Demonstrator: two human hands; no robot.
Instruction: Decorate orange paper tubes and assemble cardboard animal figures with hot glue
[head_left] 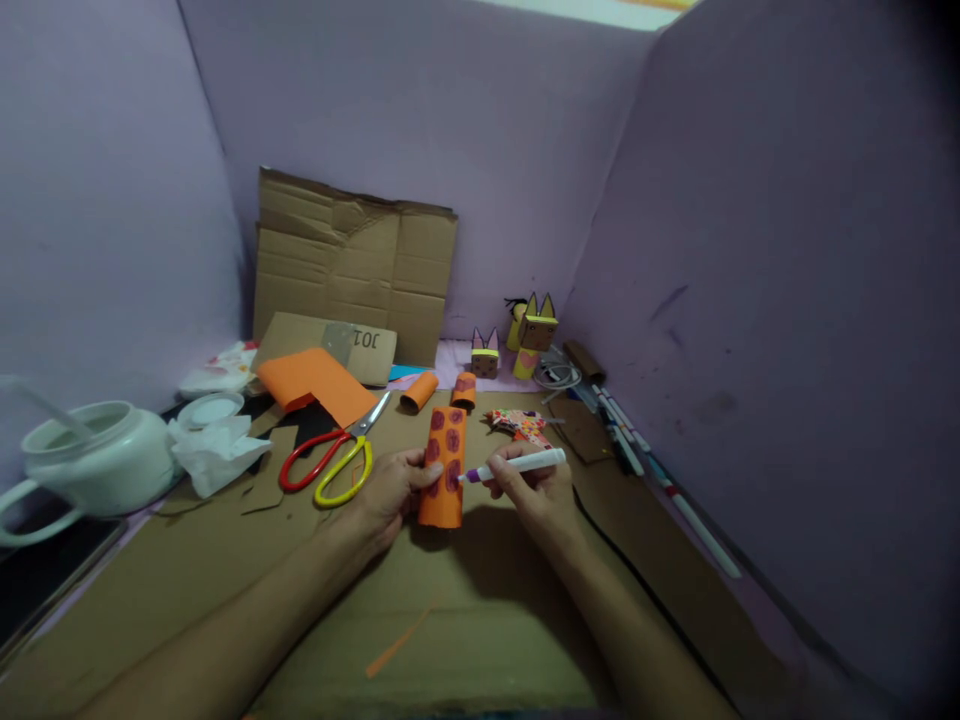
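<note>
An orange paper tube (444,512) with rows of purple spots stands in the middle, tilted away from me. My left hand (394,492) grips its left side, the thumb lying across the front. In my right hand (536,497) is a white marker (529,462) with a purple collar, its tip at a spot on the tube's right side. Left of my left hand lie scissors (361,428) with one red and one yellow handle. Just behind my right hand rests a flower-patterned glue gun (517,424), partly hidden.
Two short orange tubes (420,391) lie behind, near orange paper (319,385). Cardboard sheets (360,265) lean on the wall. Small cardboard animal figures (485,358) stand back right. A white teapot (112,460) and crumpled tissue (217,452) sit left; several markers (694,525) lie right.
</note>
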